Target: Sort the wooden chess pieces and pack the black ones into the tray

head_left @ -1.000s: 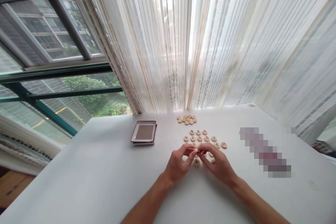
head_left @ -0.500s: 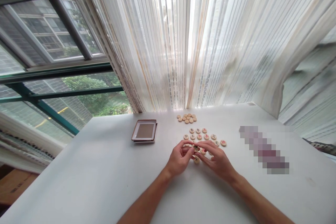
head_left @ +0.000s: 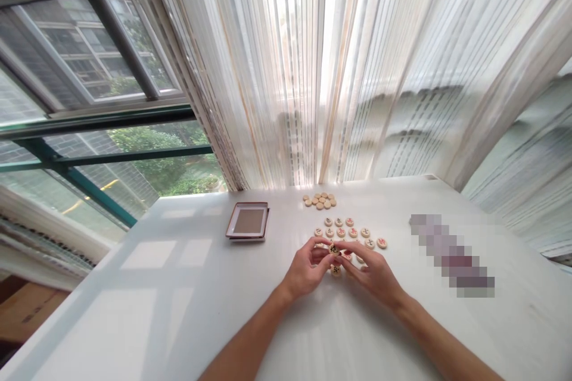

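Observation:
Between my two hands is a round wooden Chinese chess piece with a black character on its face. The fingers of my left hand pinch it from the left, and those of my right hand close on it from the right. Just below my fingertips lies another black-marked piece. Beyond my hands, pieces with red and black characters, such as a red one, lie face up in loose rows. My fingers partly cover the nearer ones.
A group of blank-looking pieces lies farther back. To the left, a shallow box rests on the white table. A blurred-out long object is on the right. Striped curtains hang behind the table's far edge.
Both hands stay nearly in place around the chess piece, whose face now shows more plainly. Sunlight patches have appeared on the left of the table.

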Available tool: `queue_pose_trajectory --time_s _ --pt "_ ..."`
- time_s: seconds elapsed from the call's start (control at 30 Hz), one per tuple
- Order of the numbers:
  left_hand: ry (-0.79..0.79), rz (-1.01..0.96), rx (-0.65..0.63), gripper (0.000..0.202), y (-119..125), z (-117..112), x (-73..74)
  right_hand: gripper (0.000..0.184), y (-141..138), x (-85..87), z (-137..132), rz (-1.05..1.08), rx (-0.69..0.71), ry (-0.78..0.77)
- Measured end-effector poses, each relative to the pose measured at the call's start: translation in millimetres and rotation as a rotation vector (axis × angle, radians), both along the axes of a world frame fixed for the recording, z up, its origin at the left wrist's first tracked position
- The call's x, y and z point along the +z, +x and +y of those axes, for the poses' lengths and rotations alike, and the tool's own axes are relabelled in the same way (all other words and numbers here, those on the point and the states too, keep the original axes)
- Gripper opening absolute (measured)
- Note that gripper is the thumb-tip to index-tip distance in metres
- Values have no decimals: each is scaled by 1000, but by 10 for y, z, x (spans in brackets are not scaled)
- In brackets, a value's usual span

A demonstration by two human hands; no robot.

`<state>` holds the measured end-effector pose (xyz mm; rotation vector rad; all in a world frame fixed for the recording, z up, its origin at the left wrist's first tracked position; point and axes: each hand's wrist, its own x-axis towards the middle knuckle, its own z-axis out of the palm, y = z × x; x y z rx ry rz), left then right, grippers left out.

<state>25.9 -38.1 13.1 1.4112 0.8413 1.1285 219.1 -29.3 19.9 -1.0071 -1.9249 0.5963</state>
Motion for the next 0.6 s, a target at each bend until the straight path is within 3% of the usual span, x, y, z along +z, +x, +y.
queue_pose_trajectory --time_s 0.33,0.6 --pt "90 112 48 32 16 -51 112 24 -7 123 -37 44 38 -34" --pt "130 171 45 31 39 -91 138 18 8 107 -16 56 14 -42"
